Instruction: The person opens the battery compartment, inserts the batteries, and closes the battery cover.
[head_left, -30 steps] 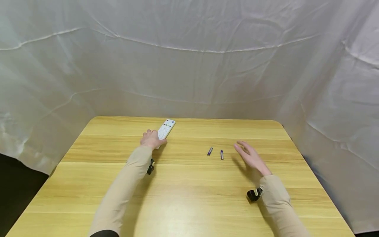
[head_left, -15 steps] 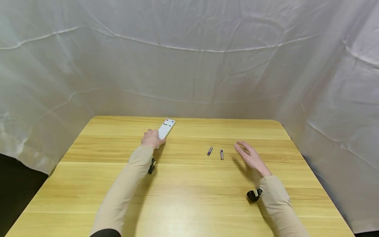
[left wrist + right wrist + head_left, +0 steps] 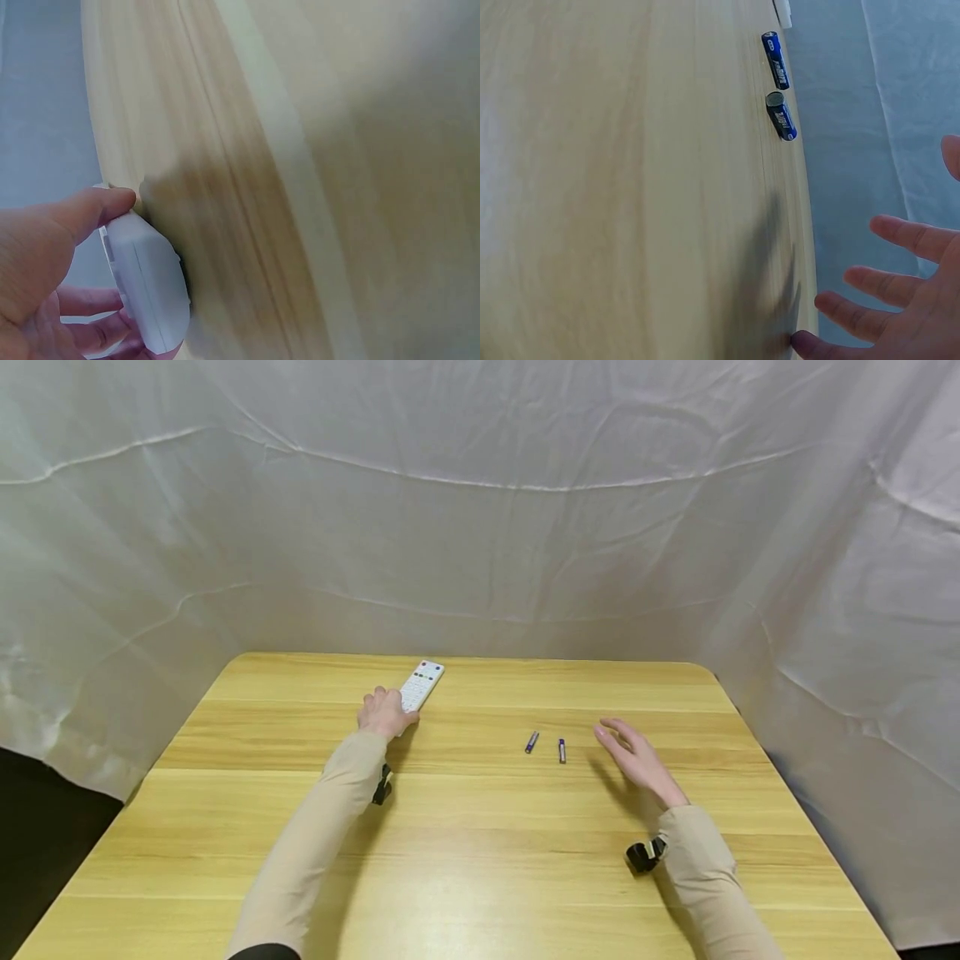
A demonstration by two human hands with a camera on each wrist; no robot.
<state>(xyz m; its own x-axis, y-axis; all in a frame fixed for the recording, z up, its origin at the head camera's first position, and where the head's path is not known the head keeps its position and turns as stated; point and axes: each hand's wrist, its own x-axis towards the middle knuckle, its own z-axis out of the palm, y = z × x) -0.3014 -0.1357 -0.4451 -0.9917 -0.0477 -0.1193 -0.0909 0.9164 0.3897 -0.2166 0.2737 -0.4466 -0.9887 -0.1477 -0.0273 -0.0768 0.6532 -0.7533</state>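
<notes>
The white remote (image 3: 422,687) lies on the left part of the table toward its far edge, buttons up and slanted; over the last second it shows no clear shift. The left grip (image 3: 386,712) is curled round its near end, thumb on one side and fingers on the other in the left wrist view; compared with a second ago, the thumb sits at most a trace further in; whether that near end clears the wood, I cannot tell.

To the right of the remote, well apart from it, lie the left battery (image 3: 532,742) and the right battery (image 3: 562,751), near each other but not touching; both stay where they were. The right grip (image 3: 636,762) hangs beside them, fingers spread and holding nothing, just as before; so the work seems paused at a firm hold on the remote, the batteries untouched. Around all this is the wood-grain table (image 3: 480,877); behind it hangs a pale curtain (image 3: 480,527).
</notes>
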